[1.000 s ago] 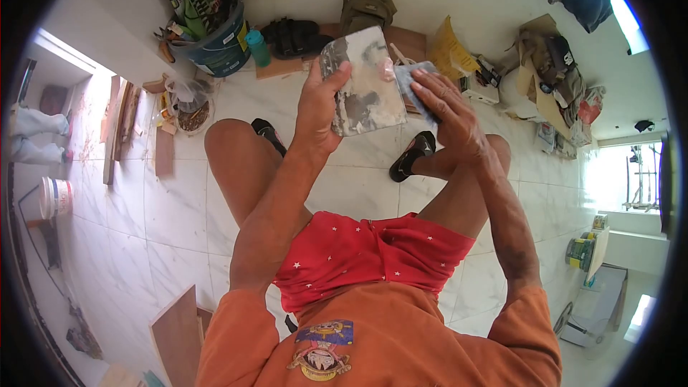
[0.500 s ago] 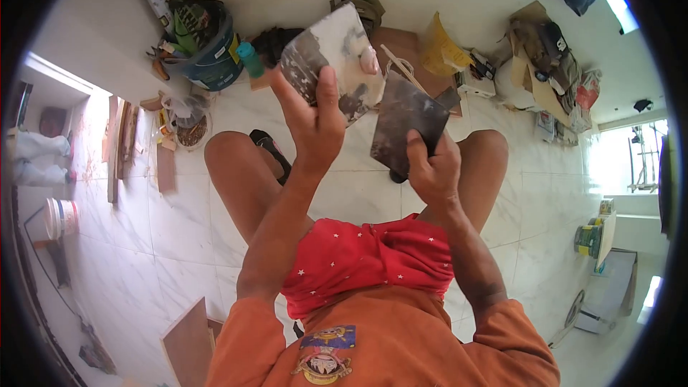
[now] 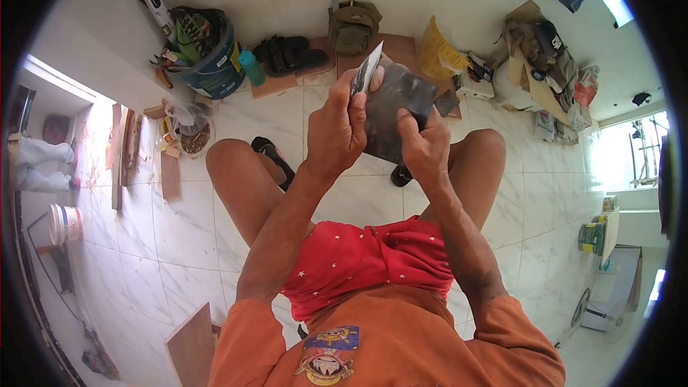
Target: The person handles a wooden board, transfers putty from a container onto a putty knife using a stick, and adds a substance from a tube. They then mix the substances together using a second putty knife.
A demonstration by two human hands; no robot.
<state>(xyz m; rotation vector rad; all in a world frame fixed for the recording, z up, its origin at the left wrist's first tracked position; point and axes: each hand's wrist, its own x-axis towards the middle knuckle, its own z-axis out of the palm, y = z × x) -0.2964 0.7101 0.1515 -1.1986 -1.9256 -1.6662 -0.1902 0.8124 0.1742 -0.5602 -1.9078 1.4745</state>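
Note:
My left hand grips a thin flat plate smeared with white paste, thumb on the near face. The plate is tipped almost edge-on to me. In my right hand is a dark, flat rectangular plate with greyish smudges, its thumb pressed on the upper face. The two plates overlap in this view, raised above the floor between my knees. Fingers behind both plates are mostly hidden.
Along the wall stand a tool-filled bucket, a teal bottle, black sandals, a green backpack and a yellow container. Wood strips lie left on the tiled floor. A board is at lower left.
My left hand has turned its plate from face-up to nearly edge-on and moved right. The right hand's dark plate has shifted slightly left, so both now overlap.

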